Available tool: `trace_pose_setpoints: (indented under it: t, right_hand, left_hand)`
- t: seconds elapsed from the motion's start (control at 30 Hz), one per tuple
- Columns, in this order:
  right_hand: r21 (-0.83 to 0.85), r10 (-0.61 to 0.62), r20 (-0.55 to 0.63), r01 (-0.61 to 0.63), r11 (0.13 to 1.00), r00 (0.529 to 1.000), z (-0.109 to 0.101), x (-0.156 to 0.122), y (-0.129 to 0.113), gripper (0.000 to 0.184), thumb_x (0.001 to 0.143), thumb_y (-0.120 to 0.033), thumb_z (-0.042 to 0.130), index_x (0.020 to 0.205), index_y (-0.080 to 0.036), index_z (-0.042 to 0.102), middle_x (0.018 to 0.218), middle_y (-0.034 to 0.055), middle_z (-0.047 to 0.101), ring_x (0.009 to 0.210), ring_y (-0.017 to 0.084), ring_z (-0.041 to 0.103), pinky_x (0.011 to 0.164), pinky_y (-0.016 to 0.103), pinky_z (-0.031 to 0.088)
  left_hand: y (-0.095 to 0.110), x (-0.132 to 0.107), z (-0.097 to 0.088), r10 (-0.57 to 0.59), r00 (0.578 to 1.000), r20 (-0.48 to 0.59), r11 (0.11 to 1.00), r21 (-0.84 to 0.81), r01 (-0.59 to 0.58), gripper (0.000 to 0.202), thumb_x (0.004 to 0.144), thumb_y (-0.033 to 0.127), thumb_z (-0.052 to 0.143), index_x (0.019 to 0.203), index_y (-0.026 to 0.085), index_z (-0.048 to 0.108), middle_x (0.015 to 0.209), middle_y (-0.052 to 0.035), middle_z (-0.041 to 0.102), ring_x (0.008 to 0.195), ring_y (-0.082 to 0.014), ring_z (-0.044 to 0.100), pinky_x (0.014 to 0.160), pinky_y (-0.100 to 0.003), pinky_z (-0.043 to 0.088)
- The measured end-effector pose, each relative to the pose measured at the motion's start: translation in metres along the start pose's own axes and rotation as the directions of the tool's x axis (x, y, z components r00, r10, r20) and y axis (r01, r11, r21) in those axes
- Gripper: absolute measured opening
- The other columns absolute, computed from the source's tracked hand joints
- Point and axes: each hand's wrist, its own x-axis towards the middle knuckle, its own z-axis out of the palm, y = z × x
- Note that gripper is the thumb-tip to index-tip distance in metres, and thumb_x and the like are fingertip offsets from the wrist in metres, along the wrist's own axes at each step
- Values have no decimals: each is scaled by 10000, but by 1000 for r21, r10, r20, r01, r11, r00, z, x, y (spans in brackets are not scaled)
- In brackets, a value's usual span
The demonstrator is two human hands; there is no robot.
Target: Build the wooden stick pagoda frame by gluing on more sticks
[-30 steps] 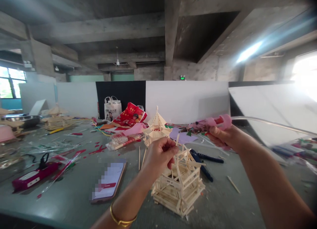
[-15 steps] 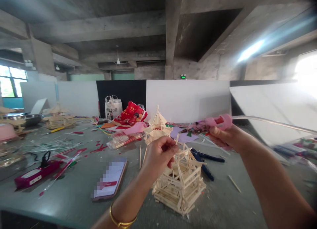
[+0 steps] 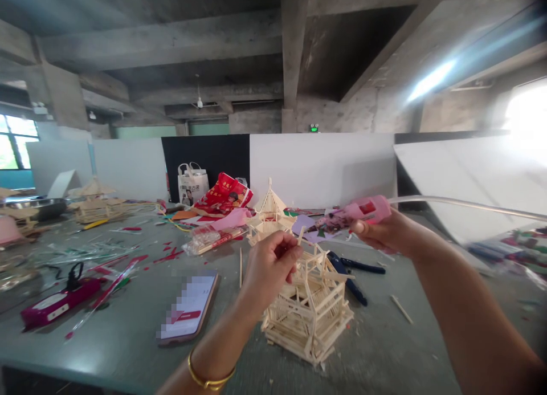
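My left hand [image 3: 269, 267] is closed in a pinch on a short wooden stick [image 3: 300, 236], held just above a small pavilion model [image 3: 310, 309] built of wooden sticks on the grey table [image 3: 128, 349]. My right hand [image 3: 384, 235] is wrapped round a pink glue gun [image 3: 354, 212], nozzle pointing left toward the stick, with a clear glue rod [image 3: 465, 206] trailing off to the right. The gun's tip sits a short way right of the stick, not touching it.
A phone [image 3: 188, 308] lies left of the model. Blue-handled pliers [image 3: 350, 275] lie behind it. A second stick pavilion [image 3: 269, 215], a red bag [image 3: 224, 194], a pink power strip [image 3: 55, 304] and paper scraps are spread across the table. White partitions [image 3: 320, 170] stand behind.
Both hands have drifted slightly left and up in the picture as the view shifted. The grips on the stick and the glue gun are unchanged.
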Motion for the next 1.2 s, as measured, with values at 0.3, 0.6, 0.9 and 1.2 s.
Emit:
trace_pose_setpoints:
  t: [0.3, 0.6, 0.9, 1.2]
  right_hand:
    - [-67, 116, -188, -131, 989, 975, -5, 6, 8, 596, 699, -741, 574, 602, -153, 537, 403, -27, 392, 323, 60, 305, 291, 174, 221]
    - [108, 23, -79, -15, 994, 997, 3, 1, 6, 542, 781, -676, 555, 674, -146, 582, 374, -39, 379, 303, 51, 263, 286, 167, 183]
    - [103, 14, -30, -11, 995, 999, 1, -1, 6, 515, 819, -639, 540, 651, -153, 543, 386, -41, 381, 300, 44, 251, 280, 171, 175]
    - [109, 29, 18, -31, 994, 999, 0, -1, 4, 493, 852, -594, 532, 642, -148, 533, 375, -41, 377, 302, 44, 253, 289, 179, 161]
  left_hand:
    - [10, 0, -6, -141, 989, 38, 920, -363, 146, 169, 699, 276, 699, 715, 144, 595, 561, 27, 524, 445, -45, 438, 368, -148, 351]
    - [9, -3, -3, -201, 974, 106, 848, -478, 228, 189, 697, 278, 712, 722, 127, 601, 633, 5, 562, 467, -36, 458, 376, -139, 360]
    - [4, -7, 0, -122, 988, 99, 929, -338, 148, 138, 736, 264, 650, 725, 147, 577, 542, 28, 500, 441, -59, 439, 385, -172, 367]
    - [2, -7, 1, -87, 990, 108, 964, -241, 111, 123, 748, 259, 628, 713, 160, 565, 498, 51, 459, 399, -60, 407, 354, -174, 357]
